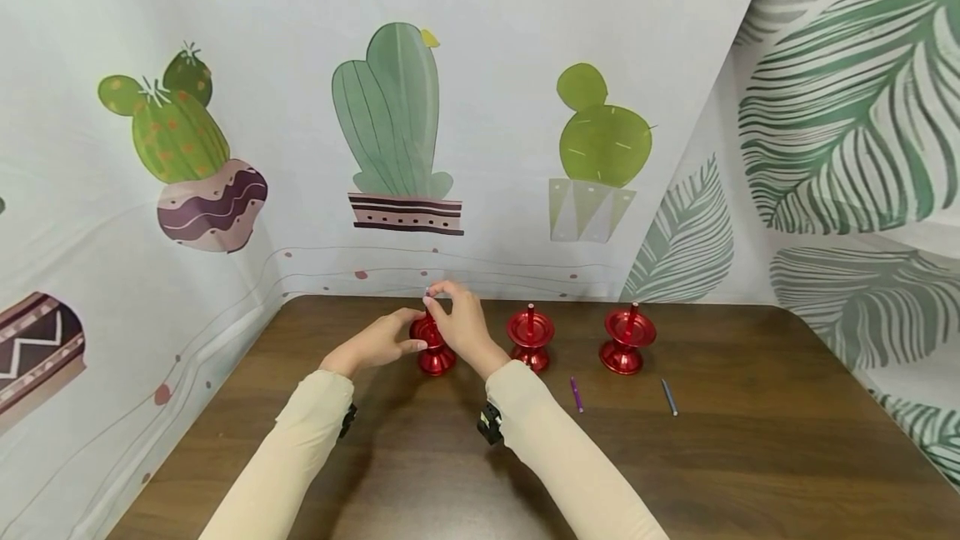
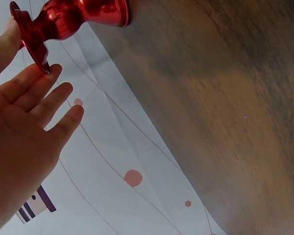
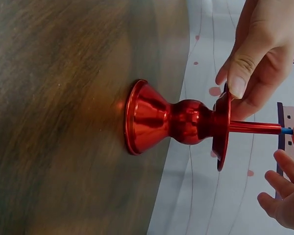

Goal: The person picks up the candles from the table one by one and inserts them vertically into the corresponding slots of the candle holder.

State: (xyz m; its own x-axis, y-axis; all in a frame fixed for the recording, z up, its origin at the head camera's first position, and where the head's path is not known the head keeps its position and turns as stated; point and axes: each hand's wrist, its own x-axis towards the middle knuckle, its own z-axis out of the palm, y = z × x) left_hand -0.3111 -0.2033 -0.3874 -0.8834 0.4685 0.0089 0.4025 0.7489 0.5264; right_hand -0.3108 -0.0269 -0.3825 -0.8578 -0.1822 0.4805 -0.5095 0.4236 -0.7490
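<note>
A shiny red metal candle holder (image 1: 437, 361) with a wide dish and an upright tube stands at the left of the row. My left hand (image 1: 377, 343) holds its dish rim, thumb on top and fingertips at the edge, as the left wrist view shows up close on the dish (image 2: 33, 41). At the tube's top, my right hand (image 1: 459, 319) pinches a slim blue stick (image 3: 286, 130). Only a short length of the stick shows between the tube (image 3: 255, 127) and the fingertips; its lower part is hidden inside the tube. The right hand's other fingers are spread loosely.
Two more red candle holders, a middle one (image 1: 530, 332) and a right one (image 1: 628, 340), stand along the back of the wooden table (image 1: 750, 440). A purple stick (image 1: 577, 394) and a grey-blue stick (image 1: 669, 397) lie in front of them. A cactus-print cloth (image 1: 495, 107) hangs behind.
</note>
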